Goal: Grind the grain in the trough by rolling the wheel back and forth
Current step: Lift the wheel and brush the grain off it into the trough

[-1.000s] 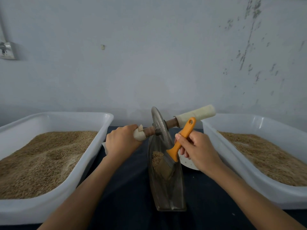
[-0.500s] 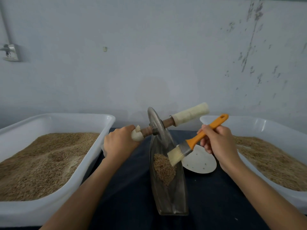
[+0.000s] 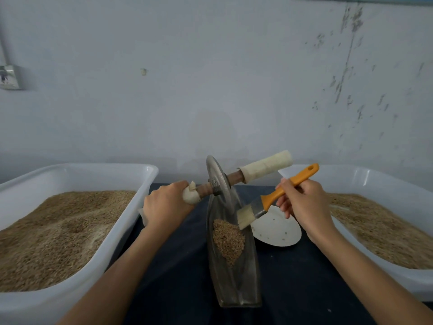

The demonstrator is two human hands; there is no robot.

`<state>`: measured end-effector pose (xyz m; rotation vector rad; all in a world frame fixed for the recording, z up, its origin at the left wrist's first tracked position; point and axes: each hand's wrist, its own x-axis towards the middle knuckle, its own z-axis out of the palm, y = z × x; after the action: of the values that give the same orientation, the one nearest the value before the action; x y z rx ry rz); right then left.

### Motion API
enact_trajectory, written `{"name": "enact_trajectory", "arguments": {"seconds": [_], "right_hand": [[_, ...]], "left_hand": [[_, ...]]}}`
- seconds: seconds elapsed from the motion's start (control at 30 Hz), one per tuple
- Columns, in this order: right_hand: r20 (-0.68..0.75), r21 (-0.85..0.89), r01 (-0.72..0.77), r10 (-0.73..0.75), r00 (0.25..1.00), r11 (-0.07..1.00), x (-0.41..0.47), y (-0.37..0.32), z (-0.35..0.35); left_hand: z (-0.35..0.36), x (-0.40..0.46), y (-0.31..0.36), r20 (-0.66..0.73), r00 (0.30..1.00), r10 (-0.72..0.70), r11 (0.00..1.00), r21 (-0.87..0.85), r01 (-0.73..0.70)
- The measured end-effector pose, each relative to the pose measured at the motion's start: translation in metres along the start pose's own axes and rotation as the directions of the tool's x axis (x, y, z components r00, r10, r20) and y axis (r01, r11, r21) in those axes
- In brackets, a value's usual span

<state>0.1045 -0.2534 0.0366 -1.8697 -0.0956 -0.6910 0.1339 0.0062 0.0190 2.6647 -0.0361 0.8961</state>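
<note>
Gripping the tilted wheel (image 3: 219,181) axle, left hand (image 3: 165,204); right hand (image 3: 304,205) pinches brush (image 3: 264,202) (grain (image 3: 228,240) heaped).

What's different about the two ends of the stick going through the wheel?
The left handle sits lower, gripped by the left hand, so it is mostly hidden. The right handle tilts up higher, bare and untouched; the right hand holds the orange brush instead. Both have cream wrapping and join the same axle through the wheel.
</note>
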Motion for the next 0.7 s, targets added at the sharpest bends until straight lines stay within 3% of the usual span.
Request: {"name": "enact_trajectory", "arguments": {"seconds": [0.07,0.13,0.27,0.33,0.4,0.53,0.63,0.7], "right_hand": [[0.022,-0.036,-0.012,0.013,1.0,0.999,0.0,0.001,0.0],[-0.054,-0.079,-0.001,-0.004,0.999,0.997,0.003,-0.001,-0.004],[-0.164,-0.086,0.213,-0.224,0.961,0.973,-0.002,-0.011,-0.021],[-0.062,-0.226,0.35,-0.372,0.926,0.909,-0.01,-0.013,-0.026],[0.142,-0.421,0.463,-0.448,0.883,0.779,-0.021,-0.007,-0.025],[0.451,-0.537,0.63,-0.441,0.776,0.56,-0.041,0.012,-0.024],[0.65,-0.577,0.772,-0.421,0.632,0.266,-0.048,0.029,-0.026],[0.708,-0.58,0.802,-0.399,0.583,0.141,-0.05,0.035,-0.029]], "left_hand": [[0.0,-0.001,-0.001,-0.002,1.0,0.009,1.0,-0.005,-0.009],[0.001,0.0,-0.001,0.006,1.0,0.023,1.0,0.006,-0.023],[0.001,0.001,-0.001,0.004,1.0,0.003,1.0,0.015,-0.003],[0.001,0.001,0.0,0.003,1.0,0.001,1.0,0.007,-0.001],[0.001,0.001,-0.001,0.005,1.0,0.007,1.0,-0.005,-0.007],[0.002,0.001,0.0,0.015,0.999,0.031,0.999,0.017,-0.032],[0.005,0.001,0.0,0.009,0.999,0.048,0.999,0.018,-0.048],[0.007,0.001,0.0,0.006,0.997,0.071,0.997,0.031,-0.071]]}}
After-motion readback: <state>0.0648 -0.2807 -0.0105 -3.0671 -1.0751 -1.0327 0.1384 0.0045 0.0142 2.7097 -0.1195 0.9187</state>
